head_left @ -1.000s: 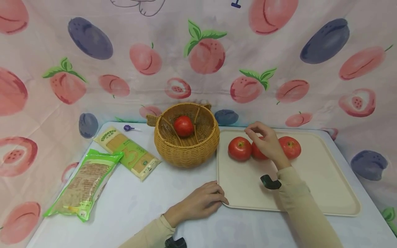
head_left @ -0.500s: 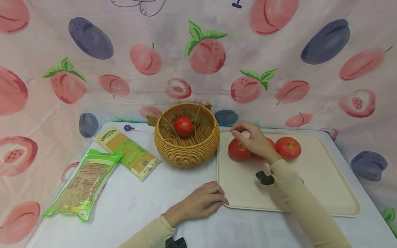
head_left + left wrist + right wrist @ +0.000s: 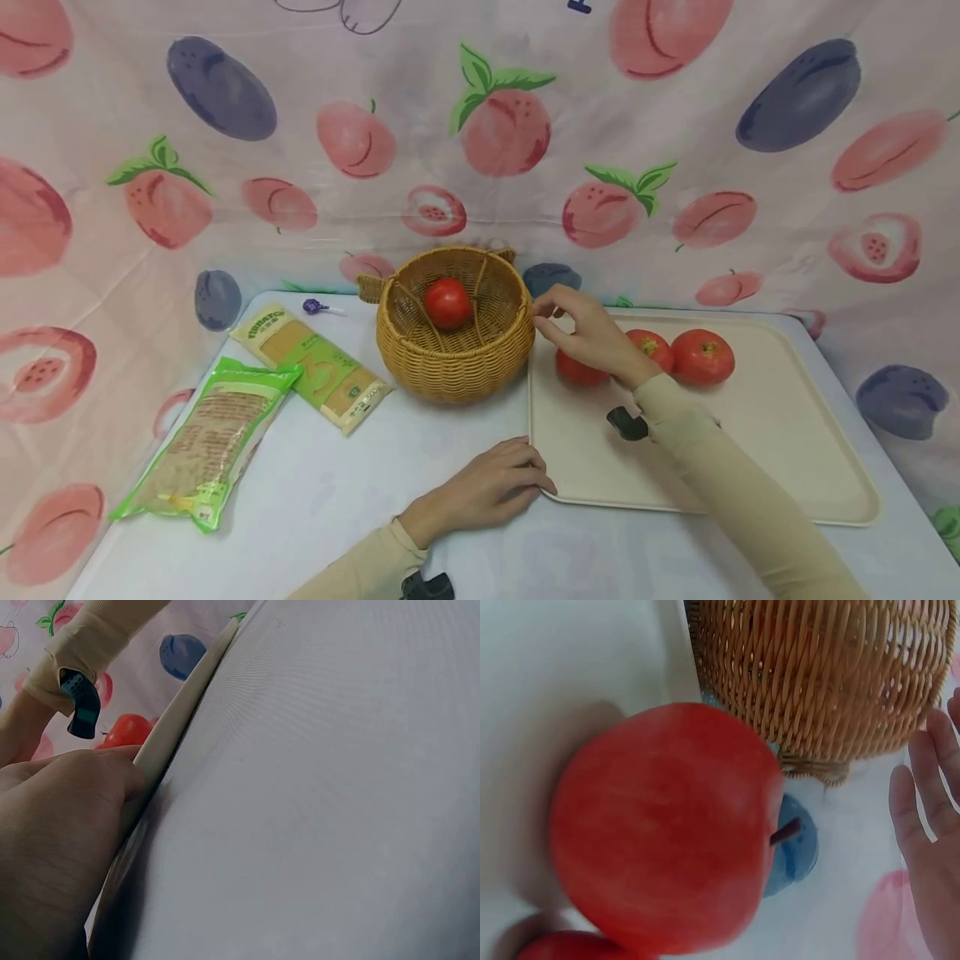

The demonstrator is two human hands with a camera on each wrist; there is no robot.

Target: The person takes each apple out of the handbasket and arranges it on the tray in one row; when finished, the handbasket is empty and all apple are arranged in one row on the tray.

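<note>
My right hand (image 3: 588,337) reaches over the leftmost red apple (image 3: 579,371) to the basket's right side, fingertips right by its rim, holding nothing. In the right wrist view, its fingers (image 3: 928,780) are spread beside the wicker basket (image 3: 817,682), and a large apple (image 3: 667,825) with a dark stem sits close to the camera. Two more apples (image 3: 703,358) lie on the beige tray (image 3: 675,450). My left hand (image 3: 483,487) grips the tray's near left corner; the left wrist view shows its fingers bent at the rim. Inside the basket (image 3: 453,375) lies one apple (image 3: 448,303).
To the left lie a green-edged bag of food (image 3: 210,442), a flat yellow-green noodle packet (image 3: 311,367) and a purple lollipop (image 3: 315,307). A fruit-print cloth (image 3: 315,75) hangs behind the white table (image 3: 330,492).
My right hand has moved left across the apples, from above the middle one to the basket's edge. My left hand has stayed at the tray corner. The head view has shifted slightly.
</note>
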